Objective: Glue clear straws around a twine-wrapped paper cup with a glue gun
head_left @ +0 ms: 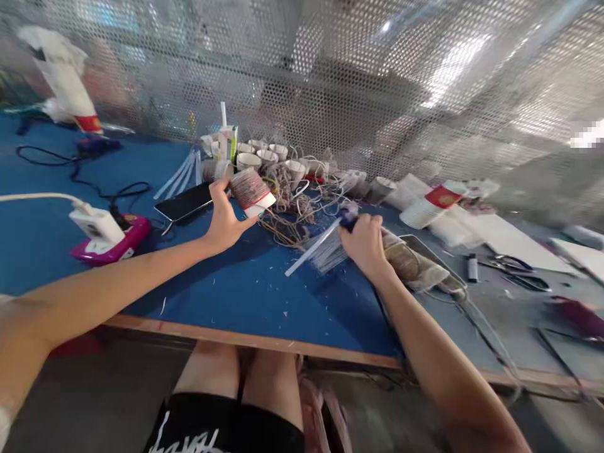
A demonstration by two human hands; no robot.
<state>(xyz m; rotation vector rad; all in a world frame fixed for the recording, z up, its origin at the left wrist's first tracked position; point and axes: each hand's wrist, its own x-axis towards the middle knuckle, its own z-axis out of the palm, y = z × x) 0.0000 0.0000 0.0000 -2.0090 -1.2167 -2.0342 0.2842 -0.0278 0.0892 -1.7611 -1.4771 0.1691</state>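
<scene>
My left hand (224, 220) grips a cup wound with brownish cord (251, 190), its white rim facing down and to the right, above the blue table (264, 296). Farther right, my right hand (365, 242) is closed around a dark blue tool (348, 217), perhaps a glue gun; blur hides its details. Clear thin sticks (325, 251) lie beside and below that tool. Tangled cord (292, 211) spreads between my two hands, in front of several paper cups (248, 161).
A black phone (186, 204) and a magenta power strip (106, 248) with a white plug lie at left. Right are a cord-filled tray (425, 258), scissors (512, 263) and a paper cup stack (427, 207). Perforated metal mesh (264, 69) stands behind.
</scene>
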